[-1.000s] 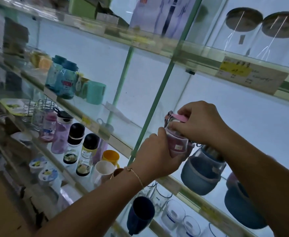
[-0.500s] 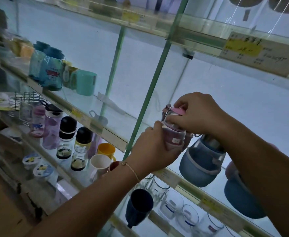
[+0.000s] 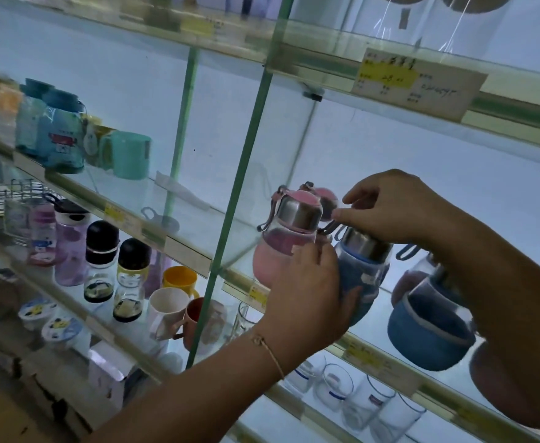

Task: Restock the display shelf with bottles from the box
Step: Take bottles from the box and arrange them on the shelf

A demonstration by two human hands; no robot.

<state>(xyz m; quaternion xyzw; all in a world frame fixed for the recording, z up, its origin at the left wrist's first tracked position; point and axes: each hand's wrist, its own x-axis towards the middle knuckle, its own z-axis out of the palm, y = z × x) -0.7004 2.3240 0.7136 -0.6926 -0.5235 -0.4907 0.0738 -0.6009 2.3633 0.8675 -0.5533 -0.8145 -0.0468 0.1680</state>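
looks like the placing step: left hand (image 3: 310, 298) wrapped round the pink bottle (image 3: 275, 251) just right of the green post (image 3: 246, 174), beside the blue bottle (image 3: 361, 276), right hand (image 3: 393, 209) pinching a carry strap (image 3: 327, 230), next it needs settling upright and letting go.

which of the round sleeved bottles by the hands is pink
The leftmost bottle, with the pink-topped cap, touched by the left hand; the middle bottle and right bottle wear blue sleeves.
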